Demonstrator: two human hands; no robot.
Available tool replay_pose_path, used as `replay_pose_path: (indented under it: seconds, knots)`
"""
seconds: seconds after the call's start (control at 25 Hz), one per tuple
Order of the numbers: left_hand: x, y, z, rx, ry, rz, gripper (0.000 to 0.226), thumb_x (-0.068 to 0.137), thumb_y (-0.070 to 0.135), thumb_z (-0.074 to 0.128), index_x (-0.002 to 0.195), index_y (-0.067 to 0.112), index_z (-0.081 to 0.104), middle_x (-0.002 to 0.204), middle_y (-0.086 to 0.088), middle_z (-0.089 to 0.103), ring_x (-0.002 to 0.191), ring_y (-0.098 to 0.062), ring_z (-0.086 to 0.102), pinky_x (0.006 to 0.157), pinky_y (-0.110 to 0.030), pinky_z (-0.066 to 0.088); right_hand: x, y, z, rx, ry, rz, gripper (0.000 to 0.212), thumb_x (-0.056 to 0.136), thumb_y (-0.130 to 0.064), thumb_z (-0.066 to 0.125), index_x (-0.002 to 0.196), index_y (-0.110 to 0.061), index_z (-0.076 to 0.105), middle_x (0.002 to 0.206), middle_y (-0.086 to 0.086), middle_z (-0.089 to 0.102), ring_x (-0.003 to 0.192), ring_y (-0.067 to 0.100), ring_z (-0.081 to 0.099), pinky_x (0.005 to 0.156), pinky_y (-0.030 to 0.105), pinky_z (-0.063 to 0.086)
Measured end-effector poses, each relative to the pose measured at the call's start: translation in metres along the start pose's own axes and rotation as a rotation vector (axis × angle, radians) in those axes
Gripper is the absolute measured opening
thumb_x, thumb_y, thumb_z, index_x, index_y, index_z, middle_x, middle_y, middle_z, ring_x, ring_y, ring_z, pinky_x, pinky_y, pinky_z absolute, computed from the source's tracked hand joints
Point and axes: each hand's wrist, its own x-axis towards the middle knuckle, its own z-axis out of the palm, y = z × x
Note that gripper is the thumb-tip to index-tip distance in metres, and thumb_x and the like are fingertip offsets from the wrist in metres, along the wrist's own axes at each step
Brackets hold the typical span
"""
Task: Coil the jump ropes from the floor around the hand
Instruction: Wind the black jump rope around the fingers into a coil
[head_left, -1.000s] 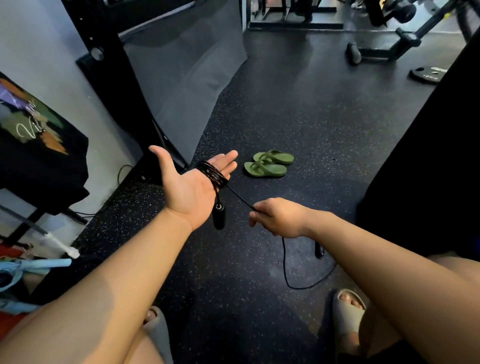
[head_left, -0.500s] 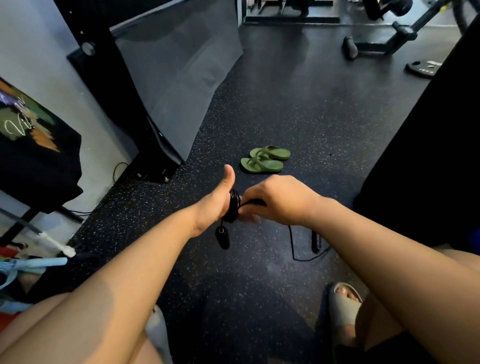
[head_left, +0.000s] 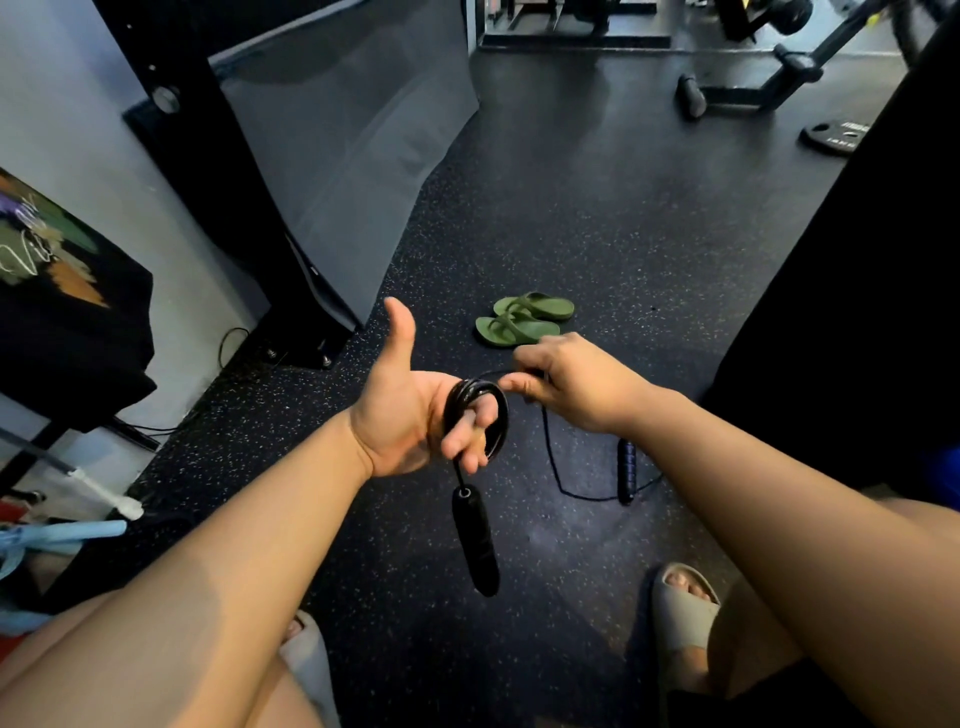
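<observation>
A black jump rope is wound in several loops (head_left: 500, 415) around the fingers of my left hand (head_left: 410, 410), palm up, thumb raised. One black handle (head_left: 475, 540) dangles from the coil below that hand. My right hand (head_left: 571, 384) pinches the free rope just right of the coil. From there the rope (head_left: 558, 470) drops to the floor and curves to the second handle (head_left: 627, 470), which lies on the floor under my right forearm.
Green flip-flops (head_left: 524, 319) lie on the speckled black floor beyond my hands. A leaning grey mat (head_left: 343, 156) and black rack post stand at left, gym equipment and a weight plate (head_left: 834, 136) far right. My sandalled feet (head_left: 683, 613) are below.
My left hand has turned palm up again with the coil around its fingers. My right hand has moved right and slightly up, pulling rope off the floor; the floor handle has slid closer.
</observation>
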Motion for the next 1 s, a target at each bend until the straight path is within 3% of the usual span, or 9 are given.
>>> replay_pose_path:
  seconds: [0.16,0.28,0.4,0.56,0.64,0.76,0.88,0.96,1.0]
  knots:
    - [-0.006,0.007,0.002,-0.214,0.11,0.172,0.127,0.053,0.103,-0.005,0.079,0.0,0.066,0.052,-0.006,0.057,0.062,-0.029,0.062,0.083,-0.04,0.049,-0.006,0.004,0.017,0.028,-0.211,0.172,0.03,0.102,-0.034,0.049,0.088,-0.015,0.068,0.084,-0.001,0.066,0.085,0.02,0.061,0.08,0.038,0.046]
    - [-0.008,0.008,0.001,-0.353,0.247,0.29,0.131,0.057,0.104,0.005,0.093,-0.003,0.071,0.07,-0.01,0.067,0.076,-0.03,0.064,0.086,-0.038,0.054,-0.007,-0.006,0.022,0.132,-0.295,0.255,0.029,0.104,-0.034,0.045,0.099,-0.017,0.068,0.09,-0.001,0.069,0.083,0.015,0.062,0.074,0.03,0.045]
    - [-0.008,0.009,0.002,-0.412,0.325,0.397,0.133,0.061,0.103,0.006,0.108,-0.004,0.07,0.093,-0.014,0.073,0.092,-0.032,0.069,0.096,-0.04,0.049,-0.003,-0.017,0.023,0.25,-0.357,0.304,0.028,0.105,-0.033,0.043,0.101,-0.016,0.065,0.093,-0.004,0.073,0.083,0.01,0.068,0.077,0.029,0.053]
    - [-0.008,0.013,-0.001,-0.421,0.336,0.466,0.144,0.06,0.102,0.0,0.139,-0.007,0.051,0.14,-0.021,0.059,0.133,-0.031,0.054,0.117,-0.039,0.031,-0.001,-0.035,0.028,0.274,-0.476,0.332,0.027,0.104,-0.034,0.043,0.1,-0.016,0.062,0.087,-0.003,0.076,0.072,0.011,0.07,0.073,0.033,0.057]
    - [-0.007,0.013,-0.003,-0.395,0.32,0.478,0.147,0.058,0.103,-0.003,0.143,-0.006,0.048,0.15,-0.019,0.05,0.143,-0.029,0.044,0.124,-0.04,0.016,0.001,-0.046,0.028,0.242,-0.54,0.335,0.026,0.105,-0.033,0.042,0.103,-0.015,0.061,0.086,-0.003,0.076,0.071,0.014,0.069,0.07,0.033,0.055]
    - [-0.003,0.01,-0.009,-0.389,0.352,0.466,0.146,0.058,0.102,-0.004,0.139,-0.004,0.054,0.151,-0.019,0.048,0.146,-0.028,0.037,0.126,-0.044,0.007,0.005,-0.056,0.023,0.158,-0.543,0.274,0.024,0.103,-0.032,0.044,0.101,-0.015,0.061,0.076,-0.006,0.072,0.074,0.016,0.067,0.073,0.035,0.054]
    - [0.008,0.005,-0.01,-0.139,0.515,0.32,0.141,0.06,0.096,-0.011,0.142,-0.001,0.052,0.157,-0.013,0.042,0.144,-0.021,0.039,0.126,-0.044,0.003,0.006,-0.062,0.016,0.058,-0.427,0.181,0.021,0.099,-0.035,0.051,0.095,-0.015,0.059,0.072,-0.008,0.063,0.07,0.017,0.061,0.066,0.034,0.049]
    - [0.015,-0.005,-0.009,0.11,0.572,0.179,0.138,0.057,0.096,-0.009,0.136,0.007,0.061,0.162,-0.009,0.031,0.141,-0.013,0.041,0.126,-0.035,0.006,0.006,-0.062,0.009,0.004,-0.36,0.112,0.016,0.093,-0.036,0.056,0.096,-0.021,0.059,0.078,-0.007,0.064,0.074,0.018,0.062,0.065,0.033,0.047]
    - [0.017,-0.011,-0.011,0.201,0.562,0.11,0.136,0.056,0.099,-0.006,0.131,0.011,0.066,0.16,-0.006,0.036,0.14,-0.008,0.039,0.124,-0.025,0.012,0.005,-0.06,0.006,-0.003,-0.339,0.085,0.013,0.09,-0.035,0.058,0.098,-0.024,0.059,0.08,-0.008,0.065,0.073,0.017,0.062,0.065,0.032,0.048]
